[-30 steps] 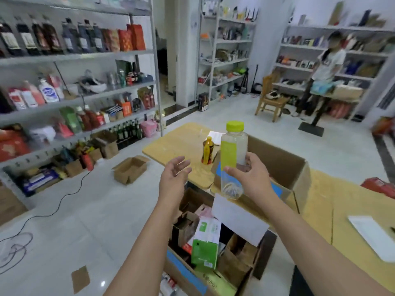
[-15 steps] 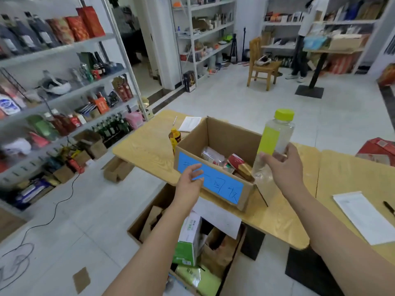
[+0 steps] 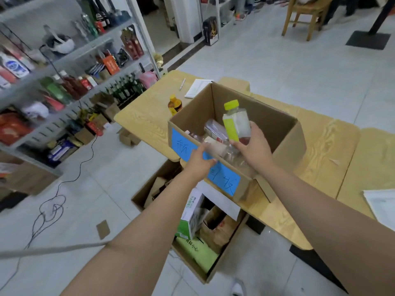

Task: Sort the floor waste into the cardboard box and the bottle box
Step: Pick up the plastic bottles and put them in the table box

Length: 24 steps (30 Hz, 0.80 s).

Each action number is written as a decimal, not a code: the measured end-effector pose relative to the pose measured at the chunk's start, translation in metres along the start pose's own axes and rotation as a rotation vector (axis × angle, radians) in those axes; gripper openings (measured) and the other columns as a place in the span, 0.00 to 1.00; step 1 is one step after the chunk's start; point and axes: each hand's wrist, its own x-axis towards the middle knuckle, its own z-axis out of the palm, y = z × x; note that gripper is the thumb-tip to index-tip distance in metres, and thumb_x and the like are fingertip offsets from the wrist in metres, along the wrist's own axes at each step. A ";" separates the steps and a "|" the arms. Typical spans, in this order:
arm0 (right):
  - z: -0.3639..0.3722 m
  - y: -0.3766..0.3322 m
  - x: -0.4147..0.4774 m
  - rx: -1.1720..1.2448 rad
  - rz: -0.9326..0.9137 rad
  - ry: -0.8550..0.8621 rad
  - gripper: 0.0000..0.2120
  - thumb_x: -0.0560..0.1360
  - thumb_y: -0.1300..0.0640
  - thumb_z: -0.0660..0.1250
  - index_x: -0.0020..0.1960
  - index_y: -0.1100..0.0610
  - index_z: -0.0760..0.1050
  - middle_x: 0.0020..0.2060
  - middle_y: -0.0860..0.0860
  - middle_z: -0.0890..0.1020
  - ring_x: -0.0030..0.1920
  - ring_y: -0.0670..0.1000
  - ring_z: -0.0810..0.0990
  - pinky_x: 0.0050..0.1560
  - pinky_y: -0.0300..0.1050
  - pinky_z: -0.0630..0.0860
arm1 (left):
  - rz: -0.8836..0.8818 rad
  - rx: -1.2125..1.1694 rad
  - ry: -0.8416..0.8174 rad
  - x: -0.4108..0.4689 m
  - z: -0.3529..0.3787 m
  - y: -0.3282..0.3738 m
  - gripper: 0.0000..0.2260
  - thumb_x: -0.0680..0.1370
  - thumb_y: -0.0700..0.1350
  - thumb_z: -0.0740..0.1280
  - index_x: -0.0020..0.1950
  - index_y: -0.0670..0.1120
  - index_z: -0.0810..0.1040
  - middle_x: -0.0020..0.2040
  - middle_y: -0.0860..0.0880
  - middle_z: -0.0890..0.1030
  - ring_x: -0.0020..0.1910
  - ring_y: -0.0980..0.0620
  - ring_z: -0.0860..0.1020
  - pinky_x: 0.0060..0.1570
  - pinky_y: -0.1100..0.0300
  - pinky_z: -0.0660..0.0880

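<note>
My right hand (image 3: 255, 146) grips a clear plastic bottle (image 3: 237, 122) with a yellow-green cap and label, holding it inside the open top of the bottle box (image 3: 284, 135), a cardboard box with a blue label standing on the wooden table (image 3: 320, 150). Several other clear bottles (image 3: 214, 130) lie in that box. My left hand (image 3: 199, 159) rests on the box's front rim over the blue label. Below the table, on the floor, sits the cardboard box (image 3: 192, 268) filled with flattened cartons and a green-and-white carton (image 3: 190, 214).
A small yellow-capped bottle (image 3: 174, 104), a pen and a white paper lie on the table behind the box. Stocked shelves (image 3: 64, 67) line the left side. A cable (image 3: 51, 210) and a cardboard scrap (image 3: 103, 229) lie on the floor. A wooden chair (image 3: 303, 16) stands far back.
My right hand has brought the bottle from beside the box's right wall down into the box's open top. My left hand has slid up onto the front rim. The view has tilted downward.
</note>
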 end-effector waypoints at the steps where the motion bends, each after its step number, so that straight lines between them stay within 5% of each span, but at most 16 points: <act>1: 0.006 0.003 0.003 -0.078 -0.022 -0.029 0.34 0.71 0.45 0.73 0.72 0.51 0.63 0.59 0.53 0.75 0.53 0.51 0.78 0.50 0.48 0.76 | -0.010 0.011 -0.011 0.005 0.004 -0.001 0.24 0.80 0.46 0.65 0.74 0.56 0.64 0.77 0.46 0.58 0.67 0.47 0.68 0.50 0.62 0.71; 4: 0.019 0.011 0.008 -0.251 -0.067 -0.167 0.23 0.77 0.50 0.66 0.71 0.54 0.68 0.61 0.55 0.77 0.58 0.56 0.78 0.55 0.50 0.74 | -0.015 0.017 -0.005 0.013 0.015 -0.001 0.24 0.81 0.48 0.64 0.75 0.57 0.62 0.78 0.43 0.53 0.65 0.45 0.71 0.53 0.60 0.74; 8: 0.023 0.016 0.003 -0.495 -0.144 -0.275 0.15 0.78 0.58 0.61 0.64 0.54 0.75 0.52 0.56 0.83 0.52 0.58 0.81 0.48 0.50 0.78 | -0.018 -0.004 0.013 0.017 0.024 -0.003 0.21 0.81 0.46 0.63 0.72 0.58 0.63 0.78 0.42 0.53 0.64 0.43 0.73 0.54 0.57 0.78; 12: 0.026 0.011 0.001 -0.622 -0.186 -0.332 0.14 0.78 0.61 0.60 0.61 0.52 0.75 0.46 0.54 0.82 0.45 0.56 0.81 0.38 0.47 0.77 | -0.059 -0.005 0.020 0.017 0.025 0.000 0.19 0.81 0.46 0.63 0.70 0.61 0.64 0.79 0.44 0.52 0.63 0.35 0.75 0.33 0.67 0.75; 16: 0.026 0.013 -0.002 -0.624 -0.191 -0.341 0.13 0.78 0.59 0.61 0.61 0.51 0.75 0.45 0.52 0.82 0.42 0.53 0.80 0.33 0.46 0.77 | -0.047 -0.016 0.014 0.013 0.022 -0.002 0.20 0.81 0.45 0.63 0.71 0.60 0.64 0.80 0.46 0.48 0.63 0.37 0.76 0.47 0.57 0.79; 20: 0.026 0.015 -0.004 -0.595 -0.172 -0.329 0.13 0.79 0.55 0.57 0.61 0.48 0.75 0.41 0.51 0.81 0.40 0.53 0.80 0.35 0.50 0.79 | -0.030 -0.067 -0.049 0.008 0.014 -0.010 0.24 0.80 0.47 0.65 0.74 0.61 0.63 0.80 0.44 0.48 0.70 0.43 0.68 0.52 0.61 0.76; 24: 0.027 0.009 -0.012 -0.533 -0.147 -0.287 0.15 0.80 0.55 0.57 0.64 0.50 0.75 0.44 0.52 0.83 0.42 0.53 0.80 0.37 0.49 0.79 | -0.004 -0.206 -0.050 -0.001 0.000 -0.028 0.22 0.80 0.48 0.66 0.72 0.62 0.67 0.79 0.50 0.56 0.75 0.46 0.61 0.69 0.49 0.69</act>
